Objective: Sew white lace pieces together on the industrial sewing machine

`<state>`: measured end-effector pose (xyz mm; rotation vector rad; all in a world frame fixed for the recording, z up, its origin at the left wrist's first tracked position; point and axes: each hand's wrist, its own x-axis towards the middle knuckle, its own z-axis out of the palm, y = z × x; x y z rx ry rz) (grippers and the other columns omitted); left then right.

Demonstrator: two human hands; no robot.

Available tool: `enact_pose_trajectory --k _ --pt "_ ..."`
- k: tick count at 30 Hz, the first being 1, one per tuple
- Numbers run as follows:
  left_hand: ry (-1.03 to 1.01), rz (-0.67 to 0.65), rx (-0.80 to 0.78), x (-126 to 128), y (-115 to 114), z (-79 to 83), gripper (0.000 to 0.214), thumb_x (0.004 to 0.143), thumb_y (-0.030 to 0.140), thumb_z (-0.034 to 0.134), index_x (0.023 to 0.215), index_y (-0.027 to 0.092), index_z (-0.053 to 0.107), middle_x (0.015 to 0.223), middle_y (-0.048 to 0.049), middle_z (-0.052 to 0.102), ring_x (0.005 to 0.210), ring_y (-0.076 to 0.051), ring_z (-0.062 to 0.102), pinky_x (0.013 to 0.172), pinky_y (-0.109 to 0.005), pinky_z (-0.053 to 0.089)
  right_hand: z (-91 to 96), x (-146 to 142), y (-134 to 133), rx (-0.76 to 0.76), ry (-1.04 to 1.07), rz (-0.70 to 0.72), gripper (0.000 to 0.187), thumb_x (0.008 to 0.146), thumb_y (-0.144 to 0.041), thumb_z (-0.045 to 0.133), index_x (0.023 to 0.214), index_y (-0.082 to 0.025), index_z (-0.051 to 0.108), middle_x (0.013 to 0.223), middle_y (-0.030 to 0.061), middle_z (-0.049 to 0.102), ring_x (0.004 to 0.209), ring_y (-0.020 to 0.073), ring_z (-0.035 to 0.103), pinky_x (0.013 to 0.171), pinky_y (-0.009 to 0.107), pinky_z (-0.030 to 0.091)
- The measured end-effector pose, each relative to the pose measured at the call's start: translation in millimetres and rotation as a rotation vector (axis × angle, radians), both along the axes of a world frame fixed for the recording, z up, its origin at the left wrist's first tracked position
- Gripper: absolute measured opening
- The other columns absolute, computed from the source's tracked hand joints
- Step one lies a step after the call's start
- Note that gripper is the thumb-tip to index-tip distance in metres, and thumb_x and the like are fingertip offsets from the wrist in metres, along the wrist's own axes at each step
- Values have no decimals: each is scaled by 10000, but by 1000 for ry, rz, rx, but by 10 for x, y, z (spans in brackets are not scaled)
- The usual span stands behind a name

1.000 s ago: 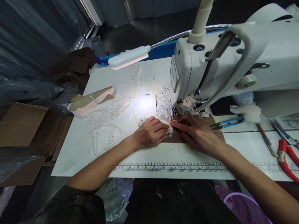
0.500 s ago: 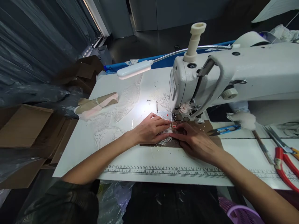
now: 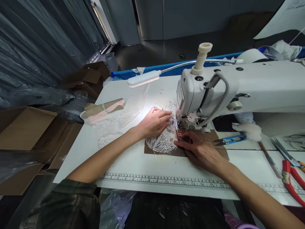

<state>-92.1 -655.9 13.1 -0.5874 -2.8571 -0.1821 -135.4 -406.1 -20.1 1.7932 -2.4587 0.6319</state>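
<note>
My left hand (image 3: 156,122) lies palm down on a piece of white lace (image 3: 162,143), its fingers stretched toward the presser foot (image 3: 178,124) of a white sewing machine (image 3: 212,92). In front of the needle area, my right hand (image 3: 199,148) rests with its index finger stretched out, its tip at the lace's right edge. The fingers of this hand are apart, and some are partly hidden. Under the lace and my right hand is a brown sheet (image 3: 215,136). More white lace (image 3: 133,105) spreads over the table to the left.
Blue thread snips (image 3: 231,140), a pointed tool (image 3: 270,159) and red-handled scissors (image 3: 287,173) lie at the right. A tied roll (image 3: 102,109) is at the left. A lamp (image 3: 144,78) reaches over the white table (image 3: 78,159), which has a printed ruler (image 3: 166,181) along its front.
My left hand has moved up and away from the right hand, toward the back, uncovering the lace's front part. My right hand stays by the lace's edge. The whole view has shifted slightly.
</note>
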Motion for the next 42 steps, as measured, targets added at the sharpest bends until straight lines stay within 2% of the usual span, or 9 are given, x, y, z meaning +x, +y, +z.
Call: enact_pose_trajectory --k 4,7,11,16,20,23,28,34,42 --pt "-37 -43 -100 -175 15 -47 307 977 345 397 1097 158 607 1147 -113 622 1012 -221 576 839 -382 401 -38 -7 -12 0 55 18 394 868 -152 505 1204 -307 640 1134 124 574 954 250 604 714 395 549" --pt "-12 80 -202 -115 84 -67 386 982 399 357 1097 123 600 1092 -137 617 879 -233 572 694 -368 377 -57 -17 -22 -13 58 37 388 880 -144 476 1197 -287 647 1140 141 573 953 256 608 692 400 555" --pt "22 263 -287 114 229 -49 483 980 460 315 890 102 626 828 -122 592 648 -194 475 579 -350 287 -64 -26 -26 -38 7 47 372 878 -145 485 1174 -282 663 1134 139 575 964 250 611 691 390 564" --pt "56 289 -248 212 285 23 574 977 517 273 689 139 595 658 -78 515 574 -170 383 560 -344 262 -60 -24 -21 -63 -36 32 385 875 -130 480 1158 -304 674 1140 121 577 996 248 601 707 395 571" --pt "6 274 -159 21 126 82 479 969 423 371 643 146 585 669 -76 544 607 -175 440 577 -342 310 -60 -20 -28 -66 -30 21 372 884 -149 482 1152 -321 676 1140 104 582 1012 246 596 711 388 574" --pt "-15 312 -44 -206 -31 85 327 943 303 436 733 126 615 796 -104 610 687 -192 519 635 -353 383 -51 -16 -37 -75 -20 13 360 894 -153 473 1137 -315 684 1124 100 590 1017 245 597 725 391 572" --pt "-39 313 136 -462 -169 -32 282 937 344 459 946 119 628 898 -109 641 820 -214 587 708 -353 469 -41 -11 -39 -75 -32 5 362 902 -143 458 1128 -309 687 1103 94 598 987 232 611 760 414 567" --pt "-101 266 453 -500 -231 -156 184 895 242 486 840 164 643 876 -82 653 781 -184 606 657 -322 499 -65 -12 -31 -79 -36 9 381 880 -129 464 1132 -305 688 1116 102 601 995 245 619 733 404 574" --pt "-74 261 537 -474 -247 -195 194 903 264 495 854 173 659 915 -91 656 791 -182 610 669 -331 523 -97 -15 -28 -93 -32 9 376 884 -135 469 1145 -306 679 1127 106 595 945 227 631 719 390 571"
